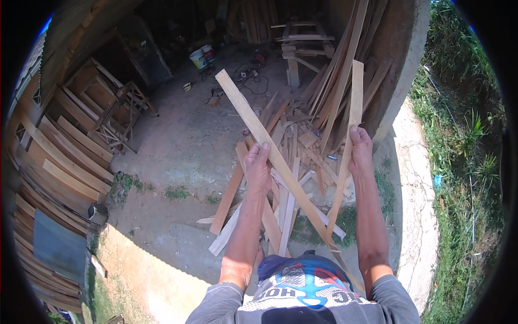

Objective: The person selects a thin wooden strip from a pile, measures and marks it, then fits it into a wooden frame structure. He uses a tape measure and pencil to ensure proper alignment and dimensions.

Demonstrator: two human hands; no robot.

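My left hand point(257, 167) is closed round a long, flat wooden strip point(247, 112), which slants from the upper left down to the lower right. A second narrow wooden strip point(356, 93) is gripped in my right hand point(360, 149) and stands steeper, leaning slightly. The two strips cross or nearly meet low down in front of my shirt; whether they touch, I cannot tell. Under both strips, offcuts and long boards lie in a loose pile point(310, 141) on the ground. A reddish board point(227, 196) sticks out of the pile near my left forearm.
Tall boards point(345, 65) lean against the wall at the right. A wooden stand point(293, 71), buckets point(198, 58) and a power cord point(259, 83) are farther back. Long boards point(70, 146) and a wooden frame point(118, 116) line the left. Grass point(458, 216) grows beyond the concrete edge.
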